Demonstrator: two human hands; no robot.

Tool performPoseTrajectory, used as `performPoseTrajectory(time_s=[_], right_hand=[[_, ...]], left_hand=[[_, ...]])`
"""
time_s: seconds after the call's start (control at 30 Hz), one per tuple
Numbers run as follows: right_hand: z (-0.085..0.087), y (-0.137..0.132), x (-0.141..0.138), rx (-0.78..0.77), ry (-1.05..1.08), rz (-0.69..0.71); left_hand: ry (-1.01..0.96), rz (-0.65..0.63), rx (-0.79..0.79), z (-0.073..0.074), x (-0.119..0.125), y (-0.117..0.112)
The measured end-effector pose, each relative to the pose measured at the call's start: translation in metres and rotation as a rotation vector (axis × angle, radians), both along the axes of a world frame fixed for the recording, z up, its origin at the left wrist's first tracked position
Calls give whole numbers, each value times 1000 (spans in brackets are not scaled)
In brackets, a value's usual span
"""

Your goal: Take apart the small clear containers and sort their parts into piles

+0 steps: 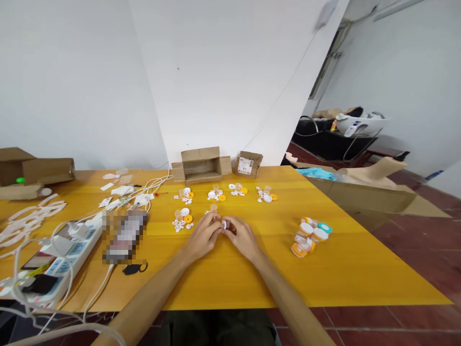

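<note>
Well inside the near table edge (223,302), left hand (203,236) and right hand (243,238) pinch a white part (224,224).

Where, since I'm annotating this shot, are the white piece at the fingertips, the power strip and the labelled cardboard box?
White piece (224,224): head view, on its middle.
Power strip (77,248): head view, on a socket panel.
Labelled cardboard box (248,166): head view, on its label.

"4" on white label (245,166), cardboard box (256,168), other print unreadable
</note>
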State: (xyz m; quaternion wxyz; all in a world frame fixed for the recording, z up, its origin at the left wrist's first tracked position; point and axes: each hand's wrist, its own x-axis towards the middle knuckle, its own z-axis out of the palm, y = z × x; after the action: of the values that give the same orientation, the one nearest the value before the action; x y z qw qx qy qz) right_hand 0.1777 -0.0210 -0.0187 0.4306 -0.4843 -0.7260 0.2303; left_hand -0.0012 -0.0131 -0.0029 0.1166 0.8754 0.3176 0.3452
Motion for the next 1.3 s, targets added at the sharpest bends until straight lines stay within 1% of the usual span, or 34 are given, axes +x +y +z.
performPoseTrajectory(time_s=[0.13,0.4,0.63,0.83,1.03,1.2,1.3], right_hand=[[-2,0,0,5,-12,-16],[-1,-1,0,47,-54,-9],[-5,-1,-1,67,-106,-24],[-6,-2,-1,100,-124,-2],[-8,-2,-1,95,-201,-12],[-9,-2,-2,92,-166,-18],[-7,-2,-2,79,-140,8]], left_hand=[[17,7,2,0,0,0],[48,54,11,-5,0,2],[18,43,-2,-5,-1,3],[51,56,-21,-8,-2,5],[66,45,1,-9,-1,6],[67,73,5,-8,-2,5],[60,95,9,-8,-2,6]])
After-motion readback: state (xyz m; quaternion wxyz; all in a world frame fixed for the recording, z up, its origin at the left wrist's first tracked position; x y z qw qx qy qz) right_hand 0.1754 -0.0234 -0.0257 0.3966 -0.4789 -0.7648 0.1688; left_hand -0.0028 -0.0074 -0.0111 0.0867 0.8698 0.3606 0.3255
